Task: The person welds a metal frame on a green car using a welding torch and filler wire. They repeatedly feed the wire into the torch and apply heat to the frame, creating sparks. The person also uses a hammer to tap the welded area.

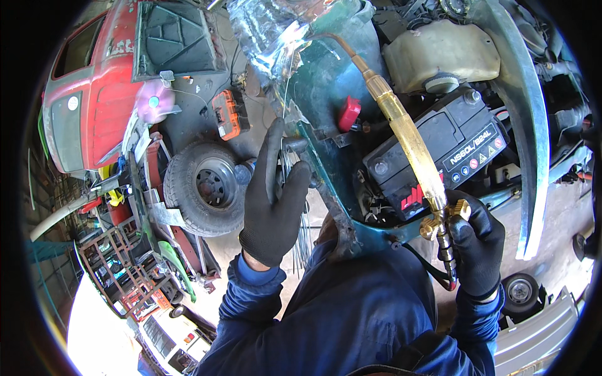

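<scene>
Gloved in black, my right hand grips the brass welding torch near its valve knobs. The torch's bent copper tip points up and left, where a bright glow lights the torn edge of a teal body panel. My left hand, also gloved, is closed around a bundle of thin metal rods that hang below the palm, its index finger stretched forward. From near that fingertip one thin filler rod runs up to the glow. The fingers' inner side is partly hidden.
Under the torch sits a black car battery with a red terminal cover. A yellowed plastic tank is beyond it. To the left are a loose wheel, an orange-black toolbox, a spinning fan and a red vehicle.
</scene>
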Motion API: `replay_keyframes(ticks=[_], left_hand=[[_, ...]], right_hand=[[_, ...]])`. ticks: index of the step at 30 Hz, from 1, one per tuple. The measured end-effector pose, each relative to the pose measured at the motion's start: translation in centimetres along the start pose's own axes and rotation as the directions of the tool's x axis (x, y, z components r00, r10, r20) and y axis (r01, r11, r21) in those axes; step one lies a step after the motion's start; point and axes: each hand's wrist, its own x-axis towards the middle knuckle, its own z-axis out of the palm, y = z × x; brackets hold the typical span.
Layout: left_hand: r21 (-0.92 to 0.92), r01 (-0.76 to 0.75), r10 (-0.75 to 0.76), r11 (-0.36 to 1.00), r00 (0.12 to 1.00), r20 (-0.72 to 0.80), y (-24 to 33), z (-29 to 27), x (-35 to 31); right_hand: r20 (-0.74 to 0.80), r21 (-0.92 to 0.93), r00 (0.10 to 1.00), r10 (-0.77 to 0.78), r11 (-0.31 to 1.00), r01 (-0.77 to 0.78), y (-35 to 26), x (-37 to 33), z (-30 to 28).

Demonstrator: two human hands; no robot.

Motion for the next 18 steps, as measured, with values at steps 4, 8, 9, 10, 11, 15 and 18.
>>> replay_keyframes(ticks=[4, 8, 9, 10, 11, 15, 18], left_hand=[[0.076, -0.08, 0.081, 0.994, 0.997, -0.014, -0.5, 0.0, 0.7], [0.092, -0.089, 0.092, 0.992, 0.995, -0.033, -0.5, 0.1, 0.8], [0.078, -0.066, 0.068, 0.995, 0.997, -0.028, -0.4, 0.1, 0.7], [0.063, -0.044, 0.045, 0.997, 0.999, -0.022, -0.2, 0.1, 0.7], [0.062, -0.033, 0.035, 0.998, 0.999, -0.02, -0.1, 0.1, 0.6], [0.065, -0.035, 0.037, 0.997, 0.999, -0.027, 0.1, 0.1, 0.9], [0.052, -0.058, 0.06, 0.997, 0.998, -0.033, 0.0, 0.2, 1.2]], right_hand=[[0.014, -0.014, 1.0, 0.011, 1.0, -0.01, -0.1, 0.2, 0.1], [0.028, 0.026, 1.0, -0.007, 1.0, 0.006, -0.1, 0.4, 0.3], [0.023, 0.017, 0.999, -0.027, 1.0, 0.027, -0.1, 0.5, 0.3], [0.017, 0.008, 0.999, -0.048, 0.999, 0.048, -0.1, 0.6, 0.4], [0.006, -0.02, 0.998, -0.067, 0.998, 0.067, 0.0, 0.7, 0.5], [0.02, -0.002, 0.997, -0.08, 0.997, 0.08, 0.2, 1.0, 0.5], [0.022, -0.025, 0.995, -0.094, 0.995, 0.095, 0.4, 1.2, 0.5]])
